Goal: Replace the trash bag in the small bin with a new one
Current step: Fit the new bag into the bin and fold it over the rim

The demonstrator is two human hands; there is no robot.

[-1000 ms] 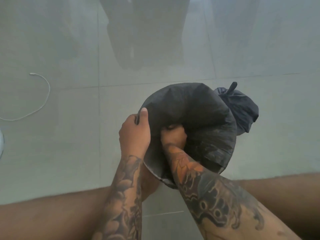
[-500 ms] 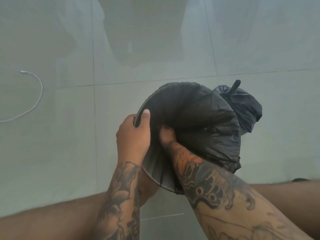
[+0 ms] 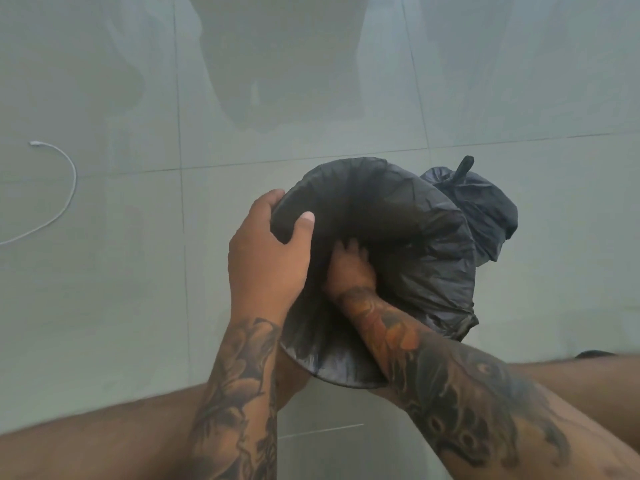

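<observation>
A small round black bin (image 3: pixel 304 355) is held up in front of me, tilted, its mouth toward me. A new black trash bag (image 3: pixel 426 271) is draped over its rim and hangs down the right side. My left hand (image 3: pixel 266 258) grips the bin's upper left rim, thumb over the bag-covered edge. My right hand (image 3: pixel 349 268) is pushed inside the bin, pressing the bag's plastic inward; its fingertips are partly hidden in the folds. A tied full black trash bag (image 3: pixel 481 209) lies on the floor behind the bin on the right.
Pale grey floor tiles (image 3: pixel 104 306) lie all around. A white cable (image 3: pixel 65 181) curls on the floor at far left. My bare legs (image 3: pixel 86 448) cross the bottom of the view on both sides.
My left hand slid higher along the rim and wrapped further over it. My right hand moved deeper into the bin, and the bag spread more over the right side.
</observation>
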